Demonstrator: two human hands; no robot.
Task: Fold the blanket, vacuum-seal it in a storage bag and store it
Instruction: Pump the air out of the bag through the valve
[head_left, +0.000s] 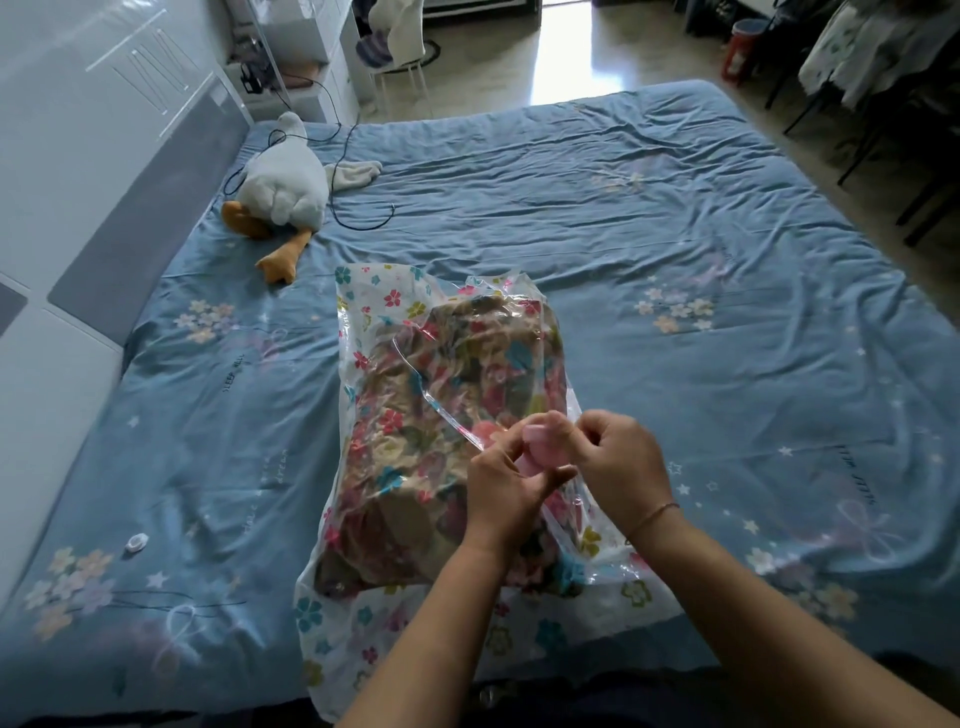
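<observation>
Where the bed (649, 218) runs wide and bare to the right of the storage bag (363, 613), I log open blue sheet on that side, a grey-and-white wall panel (104, 171) close along the left edge, and glossy floor (561, 57) beyond the far end. I note a plush goose (283, 184) and a black cable (358, 208) at the far left, and a small white clip (136, 543) near left. I record the folded floral blanket (441, 415) inside the bag, mid-bed; left hand (506, 488) and right hand (618, 457) meet above its near half, each grip pinched closed on a small pink piece (537, 447) at the plastic.
</observation>
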